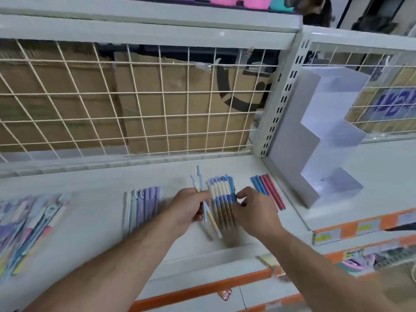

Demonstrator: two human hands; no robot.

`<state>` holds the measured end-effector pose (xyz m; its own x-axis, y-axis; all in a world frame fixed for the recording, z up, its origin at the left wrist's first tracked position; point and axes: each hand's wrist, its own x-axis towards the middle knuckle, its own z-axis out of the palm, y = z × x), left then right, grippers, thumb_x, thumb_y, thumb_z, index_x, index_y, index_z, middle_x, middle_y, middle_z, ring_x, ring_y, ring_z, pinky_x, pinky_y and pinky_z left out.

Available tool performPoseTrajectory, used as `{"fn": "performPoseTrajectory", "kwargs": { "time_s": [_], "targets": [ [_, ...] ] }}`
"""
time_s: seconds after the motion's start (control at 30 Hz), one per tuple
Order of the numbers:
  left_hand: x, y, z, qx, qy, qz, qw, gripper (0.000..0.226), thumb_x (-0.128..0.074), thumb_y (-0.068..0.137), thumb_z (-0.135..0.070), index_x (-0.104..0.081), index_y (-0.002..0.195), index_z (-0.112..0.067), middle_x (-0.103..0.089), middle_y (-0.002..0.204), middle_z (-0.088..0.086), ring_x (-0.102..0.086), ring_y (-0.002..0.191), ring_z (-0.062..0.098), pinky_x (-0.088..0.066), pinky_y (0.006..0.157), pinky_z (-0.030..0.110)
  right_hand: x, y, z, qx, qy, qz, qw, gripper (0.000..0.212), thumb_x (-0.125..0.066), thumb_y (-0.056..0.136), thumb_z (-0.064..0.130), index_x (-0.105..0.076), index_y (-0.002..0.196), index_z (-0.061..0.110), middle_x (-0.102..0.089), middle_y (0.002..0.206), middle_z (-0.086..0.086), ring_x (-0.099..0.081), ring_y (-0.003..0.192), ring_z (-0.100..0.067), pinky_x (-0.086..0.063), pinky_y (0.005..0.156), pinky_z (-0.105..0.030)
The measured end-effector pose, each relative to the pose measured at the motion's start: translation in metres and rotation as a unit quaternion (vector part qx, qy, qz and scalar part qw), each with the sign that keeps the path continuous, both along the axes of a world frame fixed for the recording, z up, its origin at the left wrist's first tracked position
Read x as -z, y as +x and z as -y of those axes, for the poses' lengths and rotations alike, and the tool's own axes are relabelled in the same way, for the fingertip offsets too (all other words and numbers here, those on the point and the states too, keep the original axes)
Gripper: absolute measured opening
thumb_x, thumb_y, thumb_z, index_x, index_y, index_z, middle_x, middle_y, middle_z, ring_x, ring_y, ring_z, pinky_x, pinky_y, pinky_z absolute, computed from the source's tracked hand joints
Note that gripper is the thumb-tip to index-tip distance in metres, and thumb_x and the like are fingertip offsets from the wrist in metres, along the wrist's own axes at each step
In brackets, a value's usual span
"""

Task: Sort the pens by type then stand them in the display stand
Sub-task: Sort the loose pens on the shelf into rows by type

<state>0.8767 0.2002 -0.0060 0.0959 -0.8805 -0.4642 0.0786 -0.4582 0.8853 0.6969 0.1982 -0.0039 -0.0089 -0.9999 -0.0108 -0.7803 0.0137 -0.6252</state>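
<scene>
Item: row of slim cream-and-blue plastic pens (221, 199), side by side at mid-shelf on the white metal shelf (90, 221); whether they lie flat or are slightly lifted cannot be told. Right hand (254, 210): fingertips curled onto the row's right edge, pinching there. Left hand (191, 206): closed round two loose pale-blue and white pens (200, 176), tips pointing up and away. Other lots, sorted: lilac-and-white pens (144, 206) to the left; blue and red pens (267, 190) to the right, beside the white stepped display stand (319, 136), which holds nothing visible. Blurred stationery packets (27, 221) at far left. Handling, as judged: light, stiff, smooth-barrelled, apt to roll or fan apart; best gathered as a bundle, gripped at mid-barrel across all pens, then set upright in a stand tier.
</scene>
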Motion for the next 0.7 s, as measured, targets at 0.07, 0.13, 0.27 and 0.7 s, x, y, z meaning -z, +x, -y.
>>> {"fn": "performPoseTrajectory", "kwargs": {
  "time_s": [0.07, 0.13, 0.27, 0.7],
  "targets": [
    [0.0, -0.015, 0.006, 0.0, 0.002, -0.004, 1.0, 0.02, -0.06, 0.089, -0.008, -0.059, 0.069, -0.006, -0.052, 0.055, 0.008, -0.045, 0.041, 0.014, -0.032, 0.041, 0.021, 0.002, -0.022, 0.013, -0.003, -0.012, -0.075, 0.997, 0.023, -0.059, 0.092, 0.024, -0.063, 0.115, 0.024, -0.068, 0.08, 0.008, -0.058, 0.059, -0.009, -0.039, 0.049, -0.023],
    [0.002, -0.027, 0.012, -0.001, 0.005, -0.007, 1.0, 0.019, -0.06, 0.091, -0.009, -0.06, 0.073, -0.007, -0.052, 0.057, 0.008, -0.047, 0.042, 0.016, -0.033, 0.042, 0.022, 0.004, -0.038, 0.025, -0.01, -0.015, -0.127, 0.992, 0.026, -0.058, 0.092, 0.022, -0.063, 0.118, 0.022, -0.068, 0.088, 0.002, -0.053, 0.068, -0.018, -0.036, 0.058, -0.025],
    [0.0, -0.042, 0.022, -0.007, 0.004, -0.006, 1.0, 0.013, -0.061, 0.092, -0.011, -0.06, 0.081, -0.005, -0.054, 0.063, 0.012, -0.05, 0.045, 0.018, -0.034, 0.042, 0.022, 0.011, -0.052, 0.042, -0.041, -0.004, -0.189, 0.981, 0.008, -0.053, 0.092, 0.018, -0.057, 0.099, 0.018, -0.057, 0.08, -0.002, -0.049, 0.07, -0.025, -0.036, 0.058, -0.029],
    [0.0, -0.052, 0.037, 0.0, 0.001, -0.011, 1.0, 0.012, -0.063, 0.09, -0.012, -0.055, 0.081, -0.009, -0.041, 0.053, 0.004, -0.031, 0.044, 0.014, -0.022, 0.041, 0.025, 0.025, -0.064, 0.06, -0.048, -0.036, -0.192, 0.979, 0.012, -0.051, 0.094, 0.026, -0.053, 0.102, 0.017, -0.053, 0.075, 0.0, -0.047, 0.066, -0.026, -0.036, 0.057, -0.029]
  ]
}}
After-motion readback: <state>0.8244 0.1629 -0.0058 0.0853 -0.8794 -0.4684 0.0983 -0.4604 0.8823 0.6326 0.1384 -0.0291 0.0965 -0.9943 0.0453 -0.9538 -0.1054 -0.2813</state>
